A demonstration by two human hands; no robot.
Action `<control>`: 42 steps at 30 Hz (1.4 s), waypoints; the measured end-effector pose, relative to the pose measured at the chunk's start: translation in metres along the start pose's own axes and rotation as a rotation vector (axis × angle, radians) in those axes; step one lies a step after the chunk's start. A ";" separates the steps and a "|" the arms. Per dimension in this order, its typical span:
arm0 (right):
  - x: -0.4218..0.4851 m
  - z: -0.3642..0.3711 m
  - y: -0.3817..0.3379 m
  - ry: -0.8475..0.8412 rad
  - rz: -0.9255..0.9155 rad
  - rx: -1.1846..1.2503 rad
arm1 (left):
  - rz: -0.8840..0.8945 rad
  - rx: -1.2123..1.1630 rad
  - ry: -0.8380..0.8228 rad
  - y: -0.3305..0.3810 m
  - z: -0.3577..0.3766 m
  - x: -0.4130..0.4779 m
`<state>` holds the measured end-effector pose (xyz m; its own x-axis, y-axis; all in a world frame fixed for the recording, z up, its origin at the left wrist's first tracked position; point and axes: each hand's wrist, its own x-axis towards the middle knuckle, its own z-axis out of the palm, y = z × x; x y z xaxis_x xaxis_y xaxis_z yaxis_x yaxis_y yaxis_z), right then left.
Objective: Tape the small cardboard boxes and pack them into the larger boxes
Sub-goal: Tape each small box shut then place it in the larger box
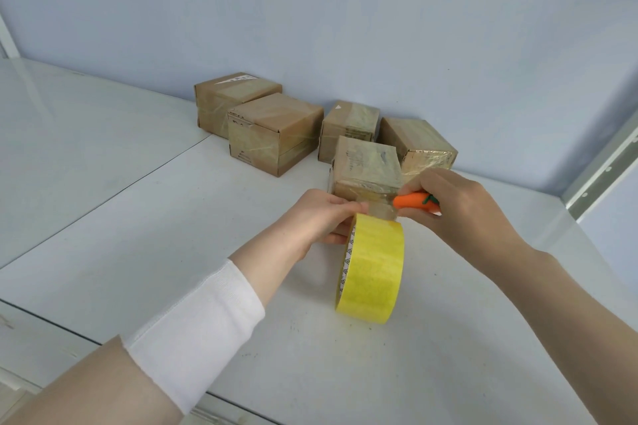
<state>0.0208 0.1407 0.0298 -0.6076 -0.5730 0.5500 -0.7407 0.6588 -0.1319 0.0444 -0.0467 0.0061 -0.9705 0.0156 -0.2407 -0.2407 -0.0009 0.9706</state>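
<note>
White-sleeved left hand [321, 217] grips glossy yellow tape roll [374, 266]; right hand [459, 207] pinches carrot-shaped cutter [412, 199] (seemingly rubbery).

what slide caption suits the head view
Left hand holds the tape roll; right hand holds an orange cutter against the small box.

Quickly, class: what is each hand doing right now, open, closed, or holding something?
Left hand: grips the yellow tape roll.
Right hand: holds the orange carrot-shaped cutter.
</note>
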 end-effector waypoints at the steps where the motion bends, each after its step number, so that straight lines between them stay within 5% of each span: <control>1: -0.002 -0.004 0.003 -0.010 0.000 -0.018 | 0.007 0.006 -0.011 0.001 -0.001 -0.001; 9: 0.021 -0.005 -0.009 0.123 0.366 0.339 | 0.255 0.072 -0.130 0.007 -0.005 -0.025; 19: 0.059 0.010 -0.070 0.124 0.422 0.897 | 0.791 0.169 0.125 0.015 -0.046 -0.055; 27: 0.094 0.048 -0.116 -0.048 0.400 1.081 | 0.710 0.236 0.301 0.017 -0.107 -0.047; 36: 0.117 0.085 -0.131 0.086 0.442 0.976 | 0.644 0.228 0.346 0.007 -0.135 -0.027; 42: 0.128 0.089 -0.125 0.091 0.637 1.075 | 0.472 0.225 0.308 -0.001 -0.137 -0.015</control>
<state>0.0105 -0.0581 0.0433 -0.9530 -0.2357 0.1902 -0.2075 0.0505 -0.9769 0.0574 -0.1839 0.0081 -0.9393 -0.2255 0.2585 0.1932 0.2748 0.9419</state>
